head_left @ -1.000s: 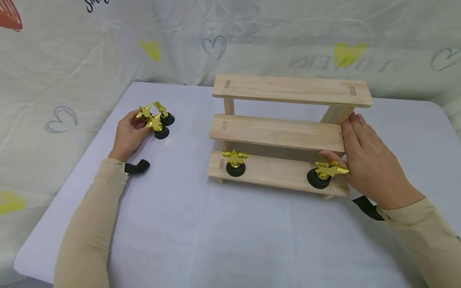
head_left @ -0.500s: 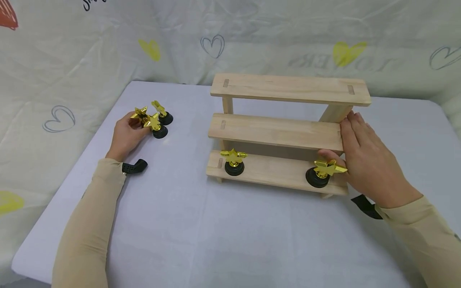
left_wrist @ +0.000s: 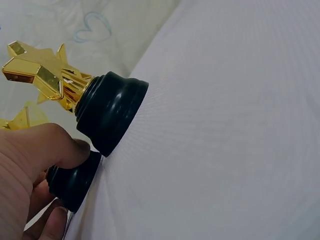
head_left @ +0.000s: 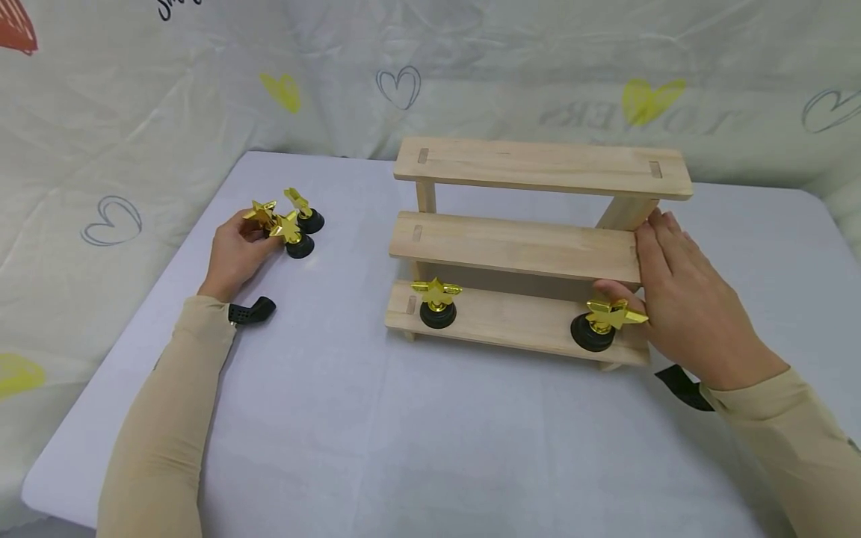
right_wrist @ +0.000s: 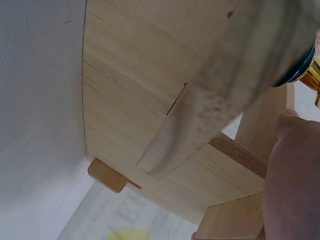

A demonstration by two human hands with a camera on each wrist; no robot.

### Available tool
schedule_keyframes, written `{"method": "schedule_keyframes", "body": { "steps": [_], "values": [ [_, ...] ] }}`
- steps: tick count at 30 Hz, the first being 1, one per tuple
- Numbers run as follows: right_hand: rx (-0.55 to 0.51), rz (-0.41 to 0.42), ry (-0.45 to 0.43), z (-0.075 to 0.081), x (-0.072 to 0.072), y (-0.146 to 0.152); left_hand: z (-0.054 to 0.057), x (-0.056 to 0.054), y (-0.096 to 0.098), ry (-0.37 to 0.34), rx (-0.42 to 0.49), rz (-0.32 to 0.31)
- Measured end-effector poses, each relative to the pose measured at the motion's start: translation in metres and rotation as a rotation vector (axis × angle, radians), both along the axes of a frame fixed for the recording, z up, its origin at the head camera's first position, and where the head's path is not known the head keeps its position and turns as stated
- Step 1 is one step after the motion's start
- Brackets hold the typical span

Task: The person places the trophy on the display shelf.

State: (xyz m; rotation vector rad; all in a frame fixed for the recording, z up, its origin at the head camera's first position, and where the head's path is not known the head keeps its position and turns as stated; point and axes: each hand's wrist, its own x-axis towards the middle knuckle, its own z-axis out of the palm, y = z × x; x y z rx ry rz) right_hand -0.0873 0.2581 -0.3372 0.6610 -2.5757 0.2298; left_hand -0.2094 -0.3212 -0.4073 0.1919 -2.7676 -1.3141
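Observation:
At the table's left, my left hand pinches the black base of a gold star trophy, thumb on one side and fingers on the other. Right beside it stands a second star trophy, large in the left wrist view, and a third trophy is just behind. My right hand lies against the right side of a three-tier wooden shelf, fingers straight and thumb reaching below the middle board. The shelf's side panel fills much of the right wrist view.
On the bottom board, one star trophy stands at the left and another star trophy at the right, near my right thumb. A white table carries everything. Behind it hangs a pale cloth with drawn hearts.
My left hand and the trophy in it have shifted very slightly left. The right hand stays against the shelf, and the other trophies keep their places.

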Motion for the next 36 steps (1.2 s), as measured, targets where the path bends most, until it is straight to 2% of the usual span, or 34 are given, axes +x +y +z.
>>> {"method": "schedule_keyframes", "body": {
  "steps": [14, 22, 27, 31, 36],
  "values": [
    [-0.007, -0.009, -0.018, 0.0007, 0.0013, 0.0005, 0.0024, 0.0004, 0.0024, -0.006, -0.018, 0.051],
    [0.0, 0.008, 0.025, 0.0003, 0.0008, 0.0009, -0.0003, -0.0005, 0.0026, 0.075, 0.099, 0.062],
    [-0.013, 0.006, 0.025, -0.0001, 0.0003, 0.001, -0.0024, -0.0028, 0.0028, 0.113, 0.159, 0.111],
    [-0.011, 0.008, 0.029, -0.0001, 0.0006, 0.001, -0.0015, -0.0028, 0.0042, 0.115, 0.149, 0.147],
    [-0.013, 0.006, 0.016, 0.0006, 0.001, 0.0008, 0.0003, -0.0017, 0.0051, 0.123, 0.12, 0.161]
  ]
}}
